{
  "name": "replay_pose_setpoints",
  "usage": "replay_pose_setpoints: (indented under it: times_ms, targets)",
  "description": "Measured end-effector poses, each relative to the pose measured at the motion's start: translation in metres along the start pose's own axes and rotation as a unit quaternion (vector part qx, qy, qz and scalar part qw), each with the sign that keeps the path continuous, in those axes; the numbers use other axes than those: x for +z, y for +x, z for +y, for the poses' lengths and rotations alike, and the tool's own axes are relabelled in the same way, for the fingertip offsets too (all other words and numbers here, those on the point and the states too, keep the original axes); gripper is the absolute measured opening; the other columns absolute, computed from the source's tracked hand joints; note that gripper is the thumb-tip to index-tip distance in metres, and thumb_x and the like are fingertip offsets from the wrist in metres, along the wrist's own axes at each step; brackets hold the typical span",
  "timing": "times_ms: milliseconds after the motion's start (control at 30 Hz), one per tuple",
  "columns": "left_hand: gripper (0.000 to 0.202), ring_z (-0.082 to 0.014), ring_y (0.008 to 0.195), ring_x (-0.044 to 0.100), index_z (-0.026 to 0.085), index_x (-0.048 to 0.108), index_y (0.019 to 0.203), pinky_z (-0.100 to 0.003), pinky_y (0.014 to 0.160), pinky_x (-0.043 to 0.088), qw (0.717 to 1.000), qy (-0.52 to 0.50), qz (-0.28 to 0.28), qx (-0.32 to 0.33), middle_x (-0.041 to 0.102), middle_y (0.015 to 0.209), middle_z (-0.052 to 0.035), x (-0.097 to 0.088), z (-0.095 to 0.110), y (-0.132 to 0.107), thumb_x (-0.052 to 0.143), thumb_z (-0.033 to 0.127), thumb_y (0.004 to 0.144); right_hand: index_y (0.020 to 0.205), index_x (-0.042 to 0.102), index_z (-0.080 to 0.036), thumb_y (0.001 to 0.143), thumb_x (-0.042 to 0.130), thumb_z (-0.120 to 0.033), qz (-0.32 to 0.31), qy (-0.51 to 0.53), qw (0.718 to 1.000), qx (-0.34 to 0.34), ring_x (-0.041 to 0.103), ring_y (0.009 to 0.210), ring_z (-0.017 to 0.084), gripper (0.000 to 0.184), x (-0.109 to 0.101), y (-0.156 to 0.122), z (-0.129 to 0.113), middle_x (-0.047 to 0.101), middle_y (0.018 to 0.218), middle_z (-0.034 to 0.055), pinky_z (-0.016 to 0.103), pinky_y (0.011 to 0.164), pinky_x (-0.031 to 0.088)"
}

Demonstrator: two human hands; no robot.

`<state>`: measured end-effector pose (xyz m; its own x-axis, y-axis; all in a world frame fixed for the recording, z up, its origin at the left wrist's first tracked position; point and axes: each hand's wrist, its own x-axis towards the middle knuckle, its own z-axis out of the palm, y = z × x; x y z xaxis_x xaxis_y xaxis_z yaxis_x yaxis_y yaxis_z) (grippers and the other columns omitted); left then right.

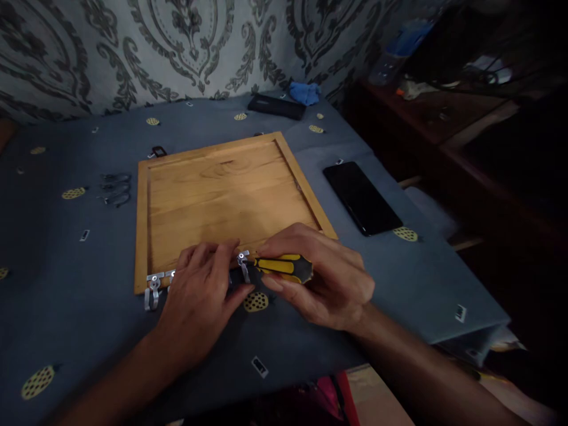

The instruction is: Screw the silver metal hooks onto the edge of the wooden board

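A framed wooden board (222, 189) lies flat on the cloth-covered table. Metal hooks are along its near edge: one hook (153, 293) sits at the left corner, and another hook (244, 266) stands between my hands. My left hand (202, 296) grips the board's near edge, fingers curled on top and thumb beside the middle hook; it partly covers the metal pieces there. Pinched in my right hand (328, 275) is a yellow and black screwdriver (284, 267), its tip pointing left at the middle hook. Whether the tip touches a screw, I cannot tell.
Several loose metal hooks (115, 188) lie left of the board. A black phone (362, 198) is to the right. Toward the back are a black case (276, 106) and a blue cloth (305, 93). A dark wooden cabinet (444, 127) stands beyond the table's right edge.
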<state>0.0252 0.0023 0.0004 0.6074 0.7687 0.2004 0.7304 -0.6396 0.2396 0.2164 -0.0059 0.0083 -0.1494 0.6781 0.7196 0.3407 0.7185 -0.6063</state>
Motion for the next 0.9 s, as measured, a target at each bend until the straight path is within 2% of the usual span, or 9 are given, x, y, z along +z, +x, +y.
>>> replay_pose_setpoints:
  times_ms: [167, 267, 333, 467, 667, 900]
  targets:
    - [0.043, -0.0313, 0.098, 0.06, 0.014, 0.045, 0.124, -0.046, 0.085, 0.046, 1.0, 0.001, -0.005, -0.001, 0.068, 0.103, -0.0109, 0.0, 0.0, 0.001, 0.067, 0.025, 0.089, 0.097, 0.065, -0.017, 0.087, 0.072, -0.026, -0.041, 0.043, 0.995, 0.076, 0.069, 0.076, 0.015, 0.015, -0.006, 0.008, -0.005, 0.069, 0.084, 0.0032, 0.028, 0.065, 0.057]
    - [0.043, -0.0311, 0.097, 0.061, 0.015, 0.044, 0.125, -0.045, 0.084, 0.046, 1.0, 0.002, -0.002, 0.0, 0.068, 0.103, -0.0105, 0.0, 0.0, 0.001, 0.066, 0.025, 0.089, 0.099, 0.066, -0.016, 0.088, 0.071, -0.025, -0.093, 0.066, 0.986, 0.121, 0.071, 0.081, 0.015, 0.016, -0.011, 0.016, -0.008, 0.072, 0.09, 0.004, 0.027, 0.07, 0.059]
    - [0.044, -0.031, 0.098, 0.061, 0.015, 0.043, 0.127, -0.045, 0.085, 0.046, 1.0, 0.004, -0.001, 0.001, 0.068, 0.104, -0.0104, 0.001, -0.001, 0.0, 0.066, 0.026, 0.09, 0.106, 0.066, -0.015, 0.089, 0.07, -0.022, -0.133, 0.075, 0.981, 0.122, 0.072, 0.086, 0.014, 0.019, -0.015, 0.021, -0.009, 0.073, 0.096, 0.0048, 0.025, 0.074, 0.059]
    - [0.039, -0.0309, 0.098, 0.061, 0.017, 0.046, 0.121, -0.044, 0.084, 0.046, 1.0, 0.002, -0.001, 0.006, 0.069, 0.102, -0.0093, 0.001, -0.001, 0.001, 0.067, 0.029, 0.09, 0.113, 0.066, -0.014, 0.092, 0.065, -0.018, -0.184, 0.073, 0.977, 0.076, 0.072, 0.093, 0.015, 0.021, -0.019, 0.026, -0.009, 0.074, 0.105, 0.0075, 0.026, 0.08, 0.058]
    - [0.043, -0.0292, 0.099, 0.061, 0.018, 0.044, 0.121, -0.043, 0.084, 0.046, 1.0, -0.004, 0.006, 0.0, 0.069, 0.1, -0.0068, 0.001, -0.001, 0.001, 0.07, 0.027, 0.088, 0.105, 0.068, -0.011, 0.089, 0.07, -0.024, -0.159, -0.018, 0.985, 0.069, 0.069, 0.08, 0.012, 0.02, -0.016, 0.02, -0.007, 0.073, 0.09, 0.0051, 0.023, 0.071, 0.055]
    - [0.048, -0.0294, 0.099, 0.062, 0.018, 0.042, 0.126, -0.044, 0.085, 0.046, 1.0, -0.005, 0.012, -0.001, 0.07, 0.1, -0.0066, 0.003, -0.002, -0.001, 0.071, 0.027, 0.088, 0.093, 0.066, -0.012, 0.092, 0.066, -0.033, -0.12, -0.052, 0.989, 0.064, 0.066, 0.067, 0.011, 0.02, -0.006, 0.018, -0.009, 0.069, 0.079, 0.0029, 0.023, 0.062, 0.051]
